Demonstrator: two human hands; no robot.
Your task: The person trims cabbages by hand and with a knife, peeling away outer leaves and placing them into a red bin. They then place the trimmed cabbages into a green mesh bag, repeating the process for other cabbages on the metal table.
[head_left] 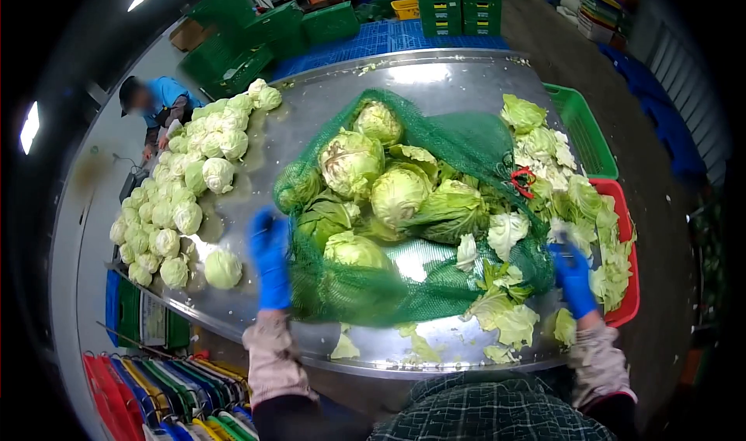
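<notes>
A green mesh bag lies spread open on the metal table, with several cabbages resting on and in it. Some of these have loose, dark green outer leaves. A red tie sits on the bag's right part. My left hand, in a blue glove, is at the bag's left edge; motion blur hides whether its fingers grip the mesh. Beside the bag's right edge is my right hand, also blue-gloved. A pale blur shows at its fingertips, and I cannot make out what it is. Torn leaves lie between the hands.
Trimmed cabbages are heaped on the table's left side, with a co-worker behind them. Loose leaves pile at right, over a red crate. A green crate stands beyond it. Coloured crates are below left.
</notes>
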